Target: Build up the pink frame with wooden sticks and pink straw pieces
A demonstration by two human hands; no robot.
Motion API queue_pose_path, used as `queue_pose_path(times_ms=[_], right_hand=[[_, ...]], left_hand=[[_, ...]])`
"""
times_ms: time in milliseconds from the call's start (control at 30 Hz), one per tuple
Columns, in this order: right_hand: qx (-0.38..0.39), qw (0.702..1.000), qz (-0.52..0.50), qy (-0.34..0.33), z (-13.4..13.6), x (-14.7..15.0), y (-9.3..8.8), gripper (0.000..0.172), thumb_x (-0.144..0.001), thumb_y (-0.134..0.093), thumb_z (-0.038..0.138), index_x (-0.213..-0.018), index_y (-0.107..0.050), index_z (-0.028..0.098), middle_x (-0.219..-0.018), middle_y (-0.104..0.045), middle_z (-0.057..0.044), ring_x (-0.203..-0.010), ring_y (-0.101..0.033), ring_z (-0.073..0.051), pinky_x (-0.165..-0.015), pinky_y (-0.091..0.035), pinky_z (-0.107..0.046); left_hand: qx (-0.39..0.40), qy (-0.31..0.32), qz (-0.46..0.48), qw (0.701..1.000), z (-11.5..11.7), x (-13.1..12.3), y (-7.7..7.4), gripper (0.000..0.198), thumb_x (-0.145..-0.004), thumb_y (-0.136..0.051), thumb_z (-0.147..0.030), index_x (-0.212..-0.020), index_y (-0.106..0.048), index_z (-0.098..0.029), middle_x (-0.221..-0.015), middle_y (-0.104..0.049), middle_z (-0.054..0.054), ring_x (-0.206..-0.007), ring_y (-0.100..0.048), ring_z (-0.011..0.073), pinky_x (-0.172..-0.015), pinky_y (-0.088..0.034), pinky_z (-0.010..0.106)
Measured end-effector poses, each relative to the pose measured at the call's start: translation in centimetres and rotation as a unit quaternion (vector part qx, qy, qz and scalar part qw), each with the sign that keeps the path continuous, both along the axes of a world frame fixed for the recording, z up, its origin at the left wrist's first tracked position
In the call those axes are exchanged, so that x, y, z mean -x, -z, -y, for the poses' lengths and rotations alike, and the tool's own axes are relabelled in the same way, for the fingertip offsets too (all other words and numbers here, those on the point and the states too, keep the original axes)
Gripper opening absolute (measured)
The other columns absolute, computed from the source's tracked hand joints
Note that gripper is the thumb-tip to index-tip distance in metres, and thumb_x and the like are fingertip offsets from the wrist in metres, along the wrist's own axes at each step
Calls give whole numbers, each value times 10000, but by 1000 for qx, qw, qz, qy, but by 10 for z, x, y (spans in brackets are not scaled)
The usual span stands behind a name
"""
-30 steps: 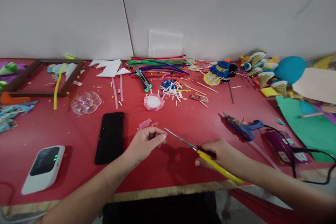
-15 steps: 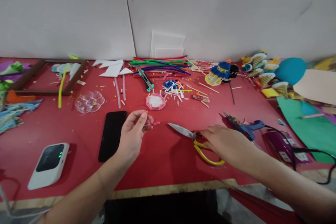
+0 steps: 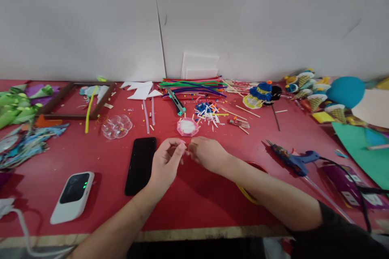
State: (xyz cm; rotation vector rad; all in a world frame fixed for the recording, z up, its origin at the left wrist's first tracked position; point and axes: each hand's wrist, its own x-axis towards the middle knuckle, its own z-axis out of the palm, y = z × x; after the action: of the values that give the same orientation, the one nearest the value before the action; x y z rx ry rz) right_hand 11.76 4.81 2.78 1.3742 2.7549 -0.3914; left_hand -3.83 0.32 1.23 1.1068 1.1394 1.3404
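Observation:
Close together near the middle of the red table, my two hands meet at the fingertips. My left hand (image 3: 166,162) pinches a small pink piece (image 3: 182,142) between thumb and fingers. My right hand (image 3: 209,154) has its fingers bent and pressed together beside that piece; what they grip is hidden. Just beyond the hands sits a small pink ring-shaped piece (image 3: 187,127) with a white centre and short pale sticks around its rim. Yellow-handled scissors (image 3: 247,195) lie mostly hidden beneath my right forearm.
A black phone (image 3: 140,166) and a white device (image 3: 73,198) lie to the left. A blue glue gun (image 3: 296,160) with its cord is at the right. Behind are a cutter knife (image 3: 176,101), coloured pipe cleaners (image 3: 194,85) and a pile of cut bits (image 3: 208,111).
My right hand has left the scissors and moved left to meet my left hand. The scissors stay on the table. My left hand still pinches the pink piece; the camera view has shifted.

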Motion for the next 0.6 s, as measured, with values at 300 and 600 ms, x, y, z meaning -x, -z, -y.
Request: queue_pose_path(times_ms=[300, 600], right_hand=[[-92, 976, 51, 191, -51, -58, -30, 258, -936, -424, 176, -994, -675, 163, -1038, -701, -127, -922, -659, -242, -700, -440, -285], [-112, 970, 29, 212, -91, -61, -24, 338, -961, -416, 208, -1165, -686, 195, -1149, -723, -111, -1043, -674, -250, -839, -502, -315]], left_hand=[[-11, -24, -104, 994, -8, 8, -1, 143, -857, -620, -310, -919, -627, -181, -737, -672, -3, -624, -616, 112, -596, -503, 227], [-140, 39, -414, 898, -13, 18, 6, 123, -907, -532, -217, -932, -652, -209, -876, -699, 24, -718, -648, 142, -650, -521, 252]])
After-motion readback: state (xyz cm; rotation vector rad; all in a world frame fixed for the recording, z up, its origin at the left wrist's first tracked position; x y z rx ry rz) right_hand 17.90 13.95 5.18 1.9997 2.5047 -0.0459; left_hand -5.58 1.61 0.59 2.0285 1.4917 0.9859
